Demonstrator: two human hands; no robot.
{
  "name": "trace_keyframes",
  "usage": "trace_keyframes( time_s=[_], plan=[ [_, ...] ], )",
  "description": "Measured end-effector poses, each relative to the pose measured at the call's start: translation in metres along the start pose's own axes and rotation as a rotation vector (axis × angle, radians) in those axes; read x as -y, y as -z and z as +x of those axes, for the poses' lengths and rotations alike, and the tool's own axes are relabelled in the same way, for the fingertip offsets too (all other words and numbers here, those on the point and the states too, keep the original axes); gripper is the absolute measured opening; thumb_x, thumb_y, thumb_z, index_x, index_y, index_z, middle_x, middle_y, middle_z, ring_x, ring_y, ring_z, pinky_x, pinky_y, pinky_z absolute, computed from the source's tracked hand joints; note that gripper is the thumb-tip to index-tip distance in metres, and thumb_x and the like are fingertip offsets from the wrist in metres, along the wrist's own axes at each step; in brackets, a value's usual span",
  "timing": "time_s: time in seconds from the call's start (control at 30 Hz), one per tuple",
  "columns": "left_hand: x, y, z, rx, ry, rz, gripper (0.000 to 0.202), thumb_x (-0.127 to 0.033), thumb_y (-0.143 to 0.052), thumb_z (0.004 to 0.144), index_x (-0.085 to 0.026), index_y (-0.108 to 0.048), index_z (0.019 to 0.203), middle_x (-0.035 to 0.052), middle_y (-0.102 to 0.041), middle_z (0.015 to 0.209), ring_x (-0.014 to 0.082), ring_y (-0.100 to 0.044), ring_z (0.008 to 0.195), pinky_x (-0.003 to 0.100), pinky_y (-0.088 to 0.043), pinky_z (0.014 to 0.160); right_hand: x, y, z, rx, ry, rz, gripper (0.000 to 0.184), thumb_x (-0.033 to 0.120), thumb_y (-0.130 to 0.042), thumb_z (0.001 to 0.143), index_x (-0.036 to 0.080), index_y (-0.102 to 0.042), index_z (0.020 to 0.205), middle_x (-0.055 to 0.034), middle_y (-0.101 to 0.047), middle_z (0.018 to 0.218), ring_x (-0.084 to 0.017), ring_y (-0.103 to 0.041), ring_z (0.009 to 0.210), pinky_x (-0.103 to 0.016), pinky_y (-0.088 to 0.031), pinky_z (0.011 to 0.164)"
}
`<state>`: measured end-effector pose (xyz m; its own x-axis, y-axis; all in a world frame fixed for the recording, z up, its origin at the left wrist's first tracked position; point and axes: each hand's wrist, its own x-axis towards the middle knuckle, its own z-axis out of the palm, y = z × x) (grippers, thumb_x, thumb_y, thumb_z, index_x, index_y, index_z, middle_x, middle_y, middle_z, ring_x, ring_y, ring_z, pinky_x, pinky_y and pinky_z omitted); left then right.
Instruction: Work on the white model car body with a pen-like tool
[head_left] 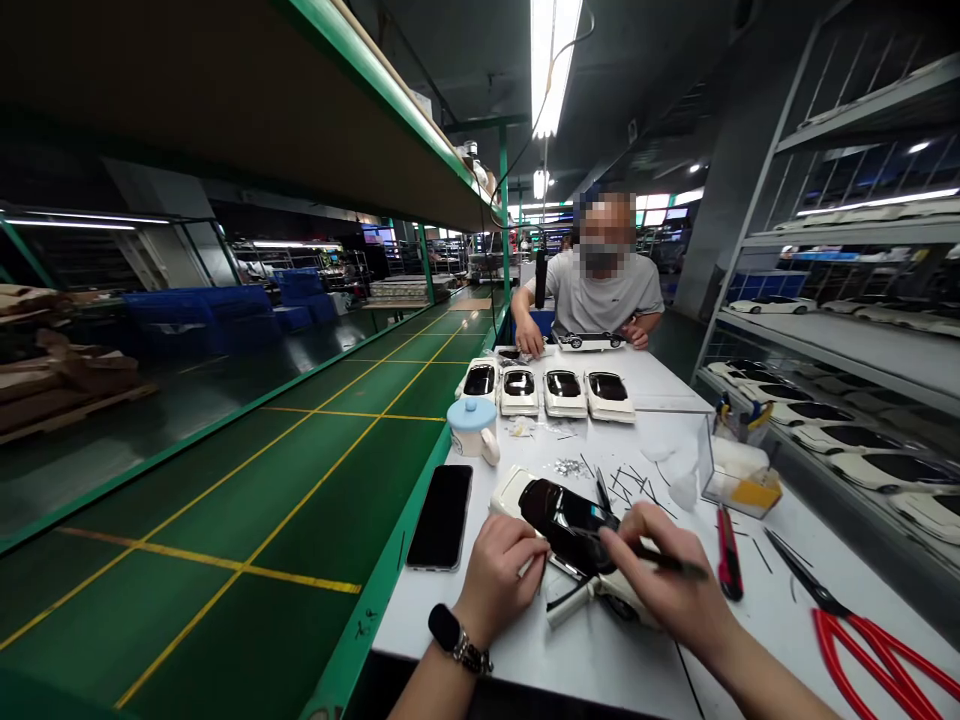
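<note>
At the table [600, 680], left fingers [527, 552] pinch a model car [556, 506], right fingers [649, 525] a tool [681, 567]

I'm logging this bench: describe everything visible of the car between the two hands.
The car is white with a glossy black top; plastic or metal, unclear. Roof up, it sits slantwise on the white table. A near-side door seems open. The left hand is at its near side; the right hand, holding a dark tool, hides part of it.
</note>
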<state>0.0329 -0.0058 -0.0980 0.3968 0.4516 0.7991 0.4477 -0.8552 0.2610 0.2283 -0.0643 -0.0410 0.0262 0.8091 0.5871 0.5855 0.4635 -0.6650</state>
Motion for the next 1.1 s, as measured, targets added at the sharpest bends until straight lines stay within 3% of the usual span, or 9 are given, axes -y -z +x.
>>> trace_keyframes(
  time_s=[0.1,0.17,0.33,0.57,0.77,0.93,1.03,1.1],
  plan=[
    [-0.001,0.002,-0.002,0.004,0.006,-0.071,0.012,-0.009,-0.057,0.083,-0.018,-0.065,0.083,0.0039,-0.063,0.077,0.0162,-0.056,0.074,0.03,-0.045,0.067,-0.013,-0.01,0.014,0.08,-0.387,0.161,0.033,0.039,-0.059,0.081,0.021,-0.038,0.063,0.0038,-0.041,0.058,-0.012,-0.039,0.057,-0.027,-0.031,0.056],
    [-0.002,0.002,-0.003,0.01,0.013,-0.108,0.013,-0.009,-0.057,0.083,-0.018,-0.066,0.084,0.0041,-0.064,0.078,0.0163,-0.056,0.075,0.03,-0.046,0.067,-0.018,-0.019,0.021,0.113,-0.463,0.211,0.033,0.038,-0.061,0.077,0.021,-0.038,0.063,0.0043,-0.04,0.057,-0.013,-0.038,0.057,-0.027,-0.03,0.056],
    [-0.001,0.002,-0.003,0.018,0.043,-0.162,0.014,-0.011,-0.056,0.083,-0.019,-0.068,0.085,0.0045,-0.064,0.078,0.0163,-0.057,0.076,0.03,-0.048,0.067,-0.023,-0.031,0.024,0.172,-0.515,0.339,0.028,0.035,-0.059,0.074,0.022,-0.035,0.066,0.0065,-0.038,0.053,-0.011,-0.037,0.052,-0.026,-0.028,0.053],
    [-0.006,0.003,0.0,0.025,0.183,-0.133,0.028,-0.01,-0.059,0.075,-0.018,-0.064,0.101,0.0077,-0.062,0.091,0.0204,-0.058,0.085,0.036,-0.052,0.074,-0.014,-0.016,0.013,0.213,-0.582,0.599,0.03,0.034,-0.059,0.075,0.022,-0.032,0.069,0.0083,-0.037,0.051,-0.009,-0.035,0.048,-0.025,-0.025,0.051],
    [-0.005,0.0,0.001,-0.01,0.183,-0.116,0.013,-0.01,-0.06,0.079,-0.021,-0.067,0.084,0.0042,-0.063,0.081,0.0196,-0.057,0.08,0.036,-0.046,0.073,0.004,-0.015,0.007,0.228,-0.563,0.746,0.036,0.035,-0.064,0.076,0.021,-0.031,0.068,0.0077,-0.037,0.057,-0.008,-0.036,0.048,-0.024,-0.025,0.05],
    [-0.005,0.0,0.003,-0.036,0.16,-0.132,0.015,-0.008,-0.058,0.081,-0.02,-0.067,0.082,0.004,-0.062,0.079,0.0187,-0.056,0.079,0.034,-0.045,0.071,0.006,-0.022,0.006,0.222,-0.531,0.758,0.036,0.035,-0.063,0.078,0.021,-0.031,0.069,0.0075,-0.036,0.06,-0.007,-0.035,0.048,-0.023,-0.027,0.049],
    [-0.006,0.001,0.003,-0.028,0.144,-0.181,0.015,-0.008,-0.058,0.081,-0.02,-0.067,0.081,0.0034,-0.062,0.079,0.0182,-0.055,0.08,0.033,-0.046,0.072,0.003,-0.008,0.017,0.238,-0.487,0.719,0.036,0.039,-0.065,0.078,0.021,-0.035,0.069,0.0066,-0.038,0.06,-0.008,-0.037,0.051,-0.023,-0.029,0.05],
    [-0.005,0.003,0.003,-0.02,0.149,-0.228,0.015,-0.008,-0.058,0.082,-0.02,-0.067,0.082,0.0036,-0.063,0.081,0.018,-0.055,0.082,0.033,-0.046,0.073,-0.002,0.009,0.034,0.165,-0.43,0.584,0.032,0.042,-0.065,0.079,0.021,-0.041,0.072,0.0053,-0.043,0.059,-0.01,-0.041,0.055,-0.025,-0.032,0.053]
  ],
)
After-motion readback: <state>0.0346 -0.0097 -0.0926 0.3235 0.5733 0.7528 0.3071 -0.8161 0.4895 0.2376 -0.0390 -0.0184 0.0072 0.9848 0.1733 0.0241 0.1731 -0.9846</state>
